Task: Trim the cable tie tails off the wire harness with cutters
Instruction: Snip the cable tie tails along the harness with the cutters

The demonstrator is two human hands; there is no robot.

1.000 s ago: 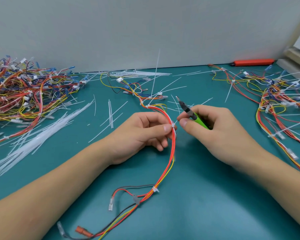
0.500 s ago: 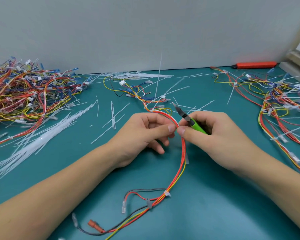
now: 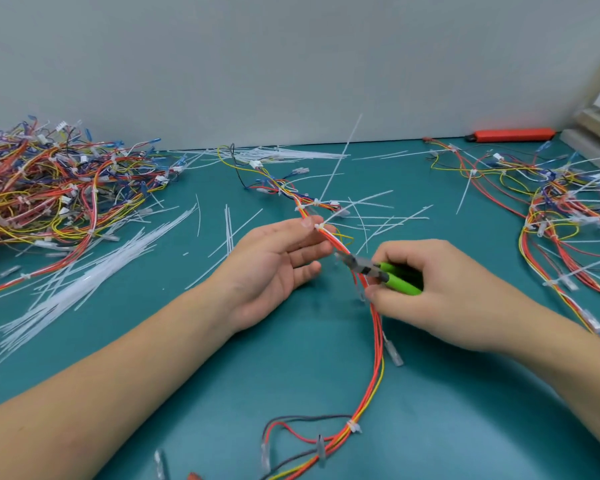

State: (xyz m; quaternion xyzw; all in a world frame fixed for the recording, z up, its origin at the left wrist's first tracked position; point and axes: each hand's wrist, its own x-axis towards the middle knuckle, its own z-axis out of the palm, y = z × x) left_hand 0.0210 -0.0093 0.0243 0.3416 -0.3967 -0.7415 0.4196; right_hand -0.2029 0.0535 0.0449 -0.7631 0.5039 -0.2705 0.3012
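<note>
- Centrally, our wire harness (image 3: 378,341) lay on the teal table (image 3: 465,427), one cable tie tail (image 3: 340,161) sticking up at its far end.
- Our left hand (image 3: 274,268) pinched it at a tie (image 3: 317,226), other fingers loose.
- Our right hand (image 3: 444,296) gripped green cutters (image 3: 395,278), tips at its wires.
- Left of it lay loose ties (image 3: 84,282) and a harness pile (image 3: 49,188); right, more harnesses (image 3: 561,209).

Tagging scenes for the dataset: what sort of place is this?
Probably a wire-harness assembly bench: a heap of harnesses on a teal mat, loose white cable ties, and green-handled cutters in the right hand.
</note>
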